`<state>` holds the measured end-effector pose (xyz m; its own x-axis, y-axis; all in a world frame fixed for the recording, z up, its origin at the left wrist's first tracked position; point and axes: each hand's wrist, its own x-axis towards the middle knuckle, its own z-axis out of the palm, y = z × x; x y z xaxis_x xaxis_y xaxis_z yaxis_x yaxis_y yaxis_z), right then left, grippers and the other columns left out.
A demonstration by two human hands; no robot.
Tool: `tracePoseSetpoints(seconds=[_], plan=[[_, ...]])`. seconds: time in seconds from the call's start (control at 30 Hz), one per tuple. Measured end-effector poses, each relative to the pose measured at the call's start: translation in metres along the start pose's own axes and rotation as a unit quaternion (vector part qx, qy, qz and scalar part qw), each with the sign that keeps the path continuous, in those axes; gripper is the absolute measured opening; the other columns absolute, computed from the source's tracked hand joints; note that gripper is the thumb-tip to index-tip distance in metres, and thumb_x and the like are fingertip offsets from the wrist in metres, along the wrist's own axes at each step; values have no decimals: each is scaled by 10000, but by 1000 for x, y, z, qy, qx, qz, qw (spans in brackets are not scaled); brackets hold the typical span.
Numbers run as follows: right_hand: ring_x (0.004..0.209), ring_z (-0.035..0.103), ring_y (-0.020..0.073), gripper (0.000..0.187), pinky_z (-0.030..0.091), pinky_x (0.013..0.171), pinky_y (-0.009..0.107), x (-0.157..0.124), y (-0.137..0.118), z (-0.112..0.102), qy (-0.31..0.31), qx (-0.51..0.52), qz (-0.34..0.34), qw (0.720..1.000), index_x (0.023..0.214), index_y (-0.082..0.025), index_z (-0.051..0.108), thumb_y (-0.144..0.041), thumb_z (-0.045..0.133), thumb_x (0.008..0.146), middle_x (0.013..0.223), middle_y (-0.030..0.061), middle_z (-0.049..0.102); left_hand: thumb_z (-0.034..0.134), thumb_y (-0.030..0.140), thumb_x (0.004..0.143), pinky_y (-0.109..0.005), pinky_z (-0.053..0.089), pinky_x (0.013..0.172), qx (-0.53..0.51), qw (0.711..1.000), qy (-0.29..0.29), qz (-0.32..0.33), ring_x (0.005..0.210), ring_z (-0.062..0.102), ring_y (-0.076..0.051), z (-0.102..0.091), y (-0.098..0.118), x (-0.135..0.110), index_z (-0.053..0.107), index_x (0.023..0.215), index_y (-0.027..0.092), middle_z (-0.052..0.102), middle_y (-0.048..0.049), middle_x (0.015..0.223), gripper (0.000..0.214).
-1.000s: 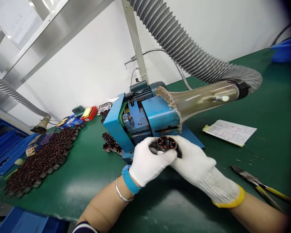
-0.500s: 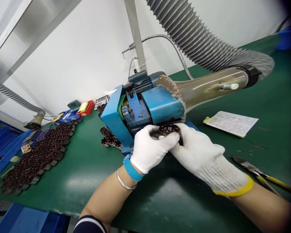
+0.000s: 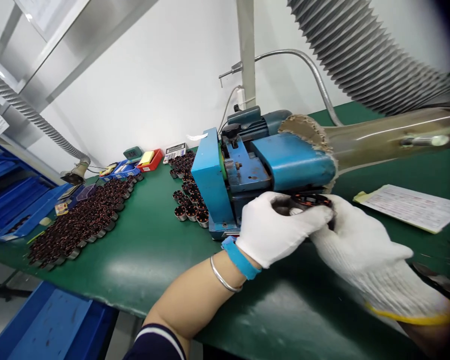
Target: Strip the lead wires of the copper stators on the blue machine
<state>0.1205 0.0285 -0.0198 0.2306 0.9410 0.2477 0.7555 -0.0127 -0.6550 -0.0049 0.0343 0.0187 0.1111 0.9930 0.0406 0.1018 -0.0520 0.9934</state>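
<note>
A motor stator [image 3: 312, 200], a dark ring with copper windings inside, sits between my two gloved hands at the front of the blue grinding machine [image 3: 303, 162]. My left hand [image 3: 275, 230], in a white glove, is closed on its near left side, thumb across the front. From the right, my right hand [image 3: 360, 245], in a knitted glove with a yellow cuff, wraps round the same stator. The fingers behind it are hidden. Whether the stator touches the machine, I cannot tell. Several more stators [image 3: 191, 212] stand left of the machine.
A large mass of stators [image 3: 86, 220] covers the table's left part. Behind are a calculator [image 3: 175, 151] and a red box [image 3: 151, 161]. A clear duct [image 3: 390, 140] runs right from the machine. A paper sheet [image 3: 412, 205] and pliers [image 3: 438, 280] lie at right.
The view has turned left, so the machine and both hands appear further right. More stators show behind the machine's left side. Both hands keep hold of the same stator.
</note>
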Motion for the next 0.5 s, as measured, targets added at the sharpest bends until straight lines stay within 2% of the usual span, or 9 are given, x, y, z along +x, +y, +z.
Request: tracePoseSetpoints(seconds=[0.1, 0.23, 0.4, 0.5], plan=[[928, 676, 375, 380, 507, 720, 420, -2, 6, 6, 13, 20, 20, 1000, 1047, -239, 624, -509, 445, 847, 953, 149, 712, 901, 410, 606, -305, 498, 689, 9, 1000, -7, 2, 771, 643, -186, -2, -2, 0, 696, 785, 191, 717, -12, 802, 350], [888, 670, 362, 378, 497, 704, 418, -1, 14, 9, 28, 26, 25, 999, 1081, -239, 610, -499, 453, 856, 931, 140, 709, 883, 430, 625, -325, 511, 730, 14, 1000, -19, 3, 816, 679, -205, -4, -8, 3, 698, 816, 207, 741, -22, 859, 347], [859, 674, 380, 384, 515, 698, 444, 2, 10, 5, 1, -52, 53, 997, 1075, -238, 601, -501, 439, 847, 904, 143, 710, 848, 428, 675, -340, 530, 787, 8, 999, -38, 8, 861, 688, -215, -7, -15, 5, 694, 855, 213, 747, -26, 901, 320], [904, 704, 360, 407, 559, 728, 420, -4, 2, 8, 14, -64, 6, 998, 1078, -237, 622, -498, 524, 782, 974, 132, 733, 855, 361, 660, -351, 548, 825, 23, 999, -23, -2, 859, 682, -211, -9, -19, -2, 685, 926, 209, 740, -21, 913, 351]])
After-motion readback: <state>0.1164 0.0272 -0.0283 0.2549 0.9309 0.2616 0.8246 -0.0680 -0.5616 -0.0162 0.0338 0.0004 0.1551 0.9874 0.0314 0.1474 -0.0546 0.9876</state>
